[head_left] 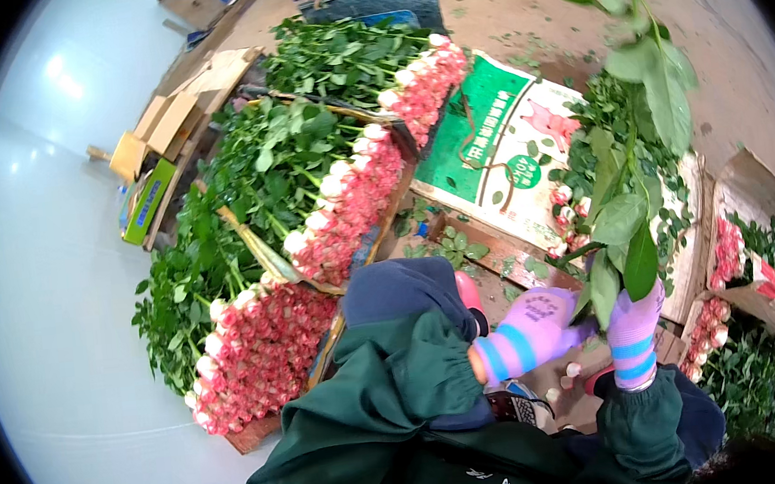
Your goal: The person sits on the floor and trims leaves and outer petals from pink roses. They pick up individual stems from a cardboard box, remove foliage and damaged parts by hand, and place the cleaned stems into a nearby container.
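Gripping a leafy rose stem, both hands wore purple gloves with blue stripes: the right hand was closed around the stem's lower end, and the left hand was pinched on just beside it. The stem stood up tall over a green and white sack. Left of that sack, bundled pink roses lay in rows, with flattened cardboard beyond them.

Pink-and-blue striped gloves on both hands, green rose stem, pink rose bundles.
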`<state>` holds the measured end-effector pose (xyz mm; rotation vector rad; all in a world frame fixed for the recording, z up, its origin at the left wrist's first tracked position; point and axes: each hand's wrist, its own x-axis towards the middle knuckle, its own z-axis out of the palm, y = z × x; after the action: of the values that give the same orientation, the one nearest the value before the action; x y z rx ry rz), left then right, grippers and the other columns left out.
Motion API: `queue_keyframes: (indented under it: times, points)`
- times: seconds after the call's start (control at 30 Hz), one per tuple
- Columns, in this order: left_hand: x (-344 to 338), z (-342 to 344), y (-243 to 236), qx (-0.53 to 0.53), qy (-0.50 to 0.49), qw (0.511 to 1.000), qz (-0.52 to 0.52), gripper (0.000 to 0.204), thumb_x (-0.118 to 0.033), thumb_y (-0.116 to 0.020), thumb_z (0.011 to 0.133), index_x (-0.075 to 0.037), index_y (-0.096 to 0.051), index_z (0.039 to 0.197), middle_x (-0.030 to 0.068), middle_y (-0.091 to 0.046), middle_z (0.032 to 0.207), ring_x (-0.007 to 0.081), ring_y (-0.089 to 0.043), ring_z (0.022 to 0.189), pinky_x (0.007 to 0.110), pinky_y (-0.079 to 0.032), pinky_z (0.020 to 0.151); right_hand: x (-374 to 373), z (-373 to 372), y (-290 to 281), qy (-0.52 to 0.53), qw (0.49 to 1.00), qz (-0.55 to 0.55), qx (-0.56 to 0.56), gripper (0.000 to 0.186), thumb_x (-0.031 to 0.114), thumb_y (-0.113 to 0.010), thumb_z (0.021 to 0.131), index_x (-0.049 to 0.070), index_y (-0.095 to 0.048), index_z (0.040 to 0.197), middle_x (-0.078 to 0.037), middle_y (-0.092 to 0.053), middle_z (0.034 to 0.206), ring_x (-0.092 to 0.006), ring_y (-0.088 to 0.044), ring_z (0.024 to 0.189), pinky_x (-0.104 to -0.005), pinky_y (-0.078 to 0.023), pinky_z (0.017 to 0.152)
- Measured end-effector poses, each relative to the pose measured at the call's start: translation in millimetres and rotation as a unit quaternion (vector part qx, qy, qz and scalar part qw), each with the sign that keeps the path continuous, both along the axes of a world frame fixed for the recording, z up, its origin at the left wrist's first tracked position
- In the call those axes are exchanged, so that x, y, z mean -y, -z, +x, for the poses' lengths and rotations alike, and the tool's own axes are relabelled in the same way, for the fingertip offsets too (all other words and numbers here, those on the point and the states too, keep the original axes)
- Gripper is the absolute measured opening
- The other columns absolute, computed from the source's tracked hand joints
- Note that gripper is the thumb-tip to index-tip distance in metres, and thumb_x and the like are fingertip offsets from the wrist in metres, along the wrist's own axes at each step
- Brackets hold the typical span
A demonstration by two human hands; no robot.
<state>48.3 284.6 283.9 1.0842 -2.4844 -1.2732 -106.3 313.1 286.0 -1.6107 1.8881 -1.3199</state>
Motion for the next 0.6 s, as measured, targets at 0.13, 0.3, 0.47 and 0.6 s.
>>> queue_keyframes:
  times: [0.13, 0.3, 0.47, 0.6]
  points:
    - [-0.9, 67.8, 14.4, -0.295, -0.208, 0.933, -0.012, 0.032, -0.035, -0.060, 0.088, -0.006, -0.061, 0.103, 0.0158, -0.067, 0.086, 0.0298, -0.066, 0.083, 0.041, -0.051, 0.073, 19.4, 53.7, -59.1, -0.184, 0.952, -0.165, -0.183, 0.053, 0.022, -0.074, 0.074, 0.002, -0.059, 0.121, -0.013, -0.067, 0.098, -0.0305, -0.064, 0.085, -0.0391, -0.049, 0.077]
    - [97.3, 214.2, -55.7, -0.225, -0.442, 0.864, 0.091, 0.033, -0.026, -0.055, 0.097, -0.002, -0.063, 0.116, 0.0064, -0.069, 0.089, 0.0141, -0.065, 0.072, 0.025, -0.053, 0.071, 21.0, 61.3, -72.1, -0.216, 0.961, -0.116, -0.130, 0.041, 0.013, -0.065, 0.085, 0.002, -0.058, 0.124, -0.013, -0.070, 0.097, -0.0285, -0.066, 0.081, -0.0376, -0.050, 0.074]
    - [167.0, 339.4, 1.3, 0.084, -0.580, 0.808, 0.054, 0.042, -0.042, -0.059, 0.089, -0.002, -0.062, 0.104, 0.0105, -0.068, 0.079, 0.0252, -0.068, 0.073, 0.033, -0.052, 0.072, -7.5, 32.4, -19.2, -0.172, 0.984, 0.007, -0.047, 0.038, 0.012, -0.063, 0.087, 0.002, -0.058, 0.124, -0.013, -0.070, 0.088, -0.0283, -0.067, 0.078, -0.0367, -0.052, 0.074]
    - [179.2, 325.9, 29.2, 0.370, -0.506, 0.779, -0.018, 0.061, -0.050, -0.034, 0.094, -0.003, -0.073, 0.095, 0.0160, -0.072, 0.092, 0.0361, -0.068, 0.092, 0.045, -0.051, 0.084, -37.1, 9.0, 17.7, -0.129, 0.984, 0.123, -0.028, 0.037, 0.012, -0.060, 0.089, 0.002, -0.058, 0.125, -0.014, -0.070, 0.088, -0.0290, -0.068, 0.079, -0.0371, -0.053, 0.076]
